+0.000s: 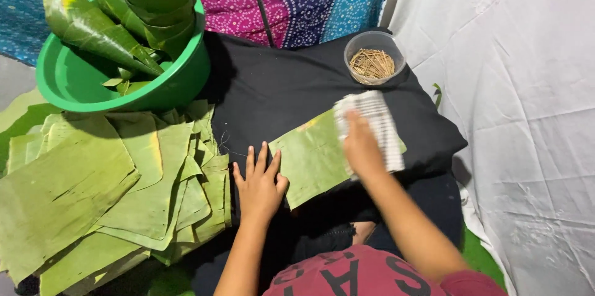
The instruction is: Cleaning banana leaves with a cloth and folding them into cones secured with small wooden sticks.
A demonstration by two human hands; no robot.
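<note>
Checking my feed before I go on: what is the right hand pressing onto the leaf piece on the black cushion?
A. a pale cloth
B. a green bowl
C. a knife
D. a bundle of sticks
A: the right hand lies on a pale cloth spread over the leaf piece, while the small sticks sit apart in the clear bowl and the left hand rests flat at the leaf's edge.
</note>
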